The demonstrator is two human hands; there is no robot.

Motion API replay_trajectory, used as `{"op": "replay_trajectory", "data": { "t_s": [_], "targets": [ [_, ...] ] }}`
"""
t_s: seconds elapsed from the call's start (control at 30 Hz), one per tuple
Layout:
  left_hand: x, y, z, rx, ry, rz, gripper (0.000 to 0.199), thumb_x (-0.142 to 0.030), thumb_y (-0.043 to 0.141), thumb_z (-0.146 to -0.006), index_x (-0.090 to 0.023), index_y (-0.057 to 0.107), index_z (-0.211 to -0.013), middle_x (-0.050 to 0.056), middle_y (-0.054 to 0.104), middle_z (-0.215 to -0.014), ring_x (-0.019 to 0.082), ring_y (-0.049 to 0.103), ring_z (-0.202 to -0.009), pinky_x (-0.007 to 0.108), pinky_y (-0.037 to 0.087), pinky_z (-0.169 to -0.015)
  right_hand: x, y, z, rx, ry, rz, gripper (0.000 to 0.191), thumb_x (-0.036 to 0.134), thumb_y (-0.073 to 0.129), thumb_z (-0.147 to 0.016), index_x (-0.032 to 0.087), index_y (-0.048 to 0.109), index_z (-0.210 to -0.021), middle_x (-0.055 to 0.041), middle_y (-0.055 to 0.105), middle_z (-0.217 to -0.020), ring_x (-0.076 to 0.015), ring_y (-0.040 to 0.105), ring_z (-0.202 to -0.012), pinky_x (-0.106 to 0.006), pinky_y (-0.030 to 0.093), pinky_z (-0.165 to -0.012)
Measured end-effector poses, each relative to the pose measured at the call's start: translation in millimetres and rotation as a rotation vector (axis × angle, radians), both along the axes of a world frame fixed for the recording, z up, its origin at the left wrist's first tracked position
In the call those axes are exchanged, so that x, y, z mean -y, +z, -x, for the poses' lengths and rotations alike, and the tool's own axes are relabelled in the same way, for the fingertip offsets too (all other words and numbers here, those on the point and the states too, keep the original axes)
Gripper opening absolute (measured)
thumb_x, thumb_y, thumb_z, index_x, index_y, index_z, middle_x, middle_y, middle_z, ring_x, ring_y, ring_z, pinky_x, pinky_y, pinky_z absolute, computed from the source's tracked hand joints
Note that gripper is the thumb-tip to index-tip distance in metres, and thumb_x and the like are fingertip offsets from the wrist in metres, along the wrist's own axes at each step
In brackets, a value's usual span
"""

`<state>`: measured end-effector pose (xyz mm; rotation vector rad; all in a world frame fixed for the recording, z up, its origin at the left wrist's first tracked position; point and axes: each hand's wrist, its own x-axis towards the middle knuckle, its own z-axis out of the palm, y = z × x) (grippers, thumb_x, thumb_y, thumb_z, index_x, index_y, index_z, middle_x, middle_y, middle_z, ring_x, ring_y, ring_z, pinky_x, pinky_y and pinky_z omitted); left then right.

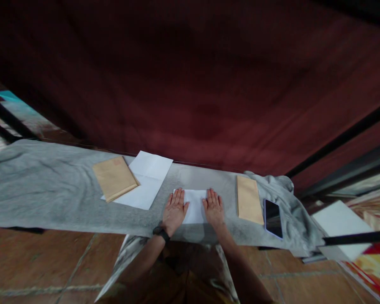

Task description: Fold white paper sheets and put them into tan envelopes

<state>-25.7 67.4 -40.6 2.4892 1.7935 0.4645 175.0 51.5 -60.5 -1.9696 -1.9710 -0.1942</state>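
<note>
A folded sheet of white paper (195,207) lies on the grey cloth directly in front of me. My left hand (175,210) rests flat on its left side, fingers stretched out and pointing away from me. On the right side, my right hand (214,207) presses down in the same way, palm on the paper. The middle of the sheet shows between the two hands, while its side edges are partly covered. Neither hand grips anything. A dark band sits on my left wrist.
Brown envelopes (115,177) overlap white sheets (148,179) to the left. Another brown envelope (249,199) and a phone (273,218) lie to the right. The grey cloth (66,202) covers a narrow bench before a dark red curtain (193,84). Black metal bars (345,135) slant at both sides.
</note>
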Motion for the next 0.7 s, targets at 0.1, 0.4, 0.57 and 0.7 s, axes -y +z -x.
{"op": "replay_trajectory", "data": {
  "t_s": [0.1, 0.4, 0.57, 0.7],
  "targets": [
    [0.6, 0.4, 0.0, -0.003, 0.003, -0.001, 0.060, -0.041, 0.029, -0.103, -0.007, 0.040, -0.151, 0.016, 0.037, -0.158, 0.026, 0.027, -0.151, 0.045, 0.021, -0.123, 7.3, -3.2, -11.0, -0.015, -0.037, -0.034, 0.055, 0.035, 0.031, -0.104, 0.008, 0.040, -0.151, -0.0185, 0.046, -0.152, -0.0273, 0.042, -0.141, -0.049, 0.029, -0.117],
    [-0.1, 2.2, 3.8, 0.023, -0.023, -0.032, 0.059, -0.041, 0.031, -0.102, -0.010, 0.041, -0.151, 0.016, 0.041, -0.156, 0.028, 0.032, -0.149, 0.049, 0.028, -0.121, 32.9, 1.6, -5.3, -0.153, -0.020, -0.088, 0.049, 0.025, 0.033, -0.099, 0.009, 0.050, -0.142, -0.0169, 0.054, -0.146, -0.0235, 0.046, -0.137, -0.043, 0.038, -0.110],
    [6.3, 4.9, 11.9, 0.035, -0.130, -0.049, 0.050, -0.036, 0.031, -0.104, -0.013, 0.051, -0.144, 0.013, 0.051, -0.151, 0.024, 0.042, -0.144, 0.045, 0.032, -0.120, 43.0, 10.8, 7.4, -0.175, -0.193, -0.012, 0.049, 0.021, 0.038, -0.095, 0.010, 0.052, -0.140, -0.0184, 0.060, -0.138, -0.0277, 0.057, -0.122, -0.043, 0.043, -0.101],
    [28.0, 5.3, 17.3, 0.032, -0.317, -0.045, 0.047, -0.035, 0.036, -0.105, -0.018, 0.048, -0.146, 0.009, 0.048, -0.154, 0.021, 0.042, -0.144, 0.044, 0.032, -0.121, 46.4, 22.3, -4.8, -0.193, -0.267, 0.103, 0.039, 0.020, 0.041, -0.095, 0.014, 0.060, -0.128, -0.0144, 0.070, -0.112, -0.0241, 0.067, -0.099, -0.034, 0.049, -0.088]
  ]
}}
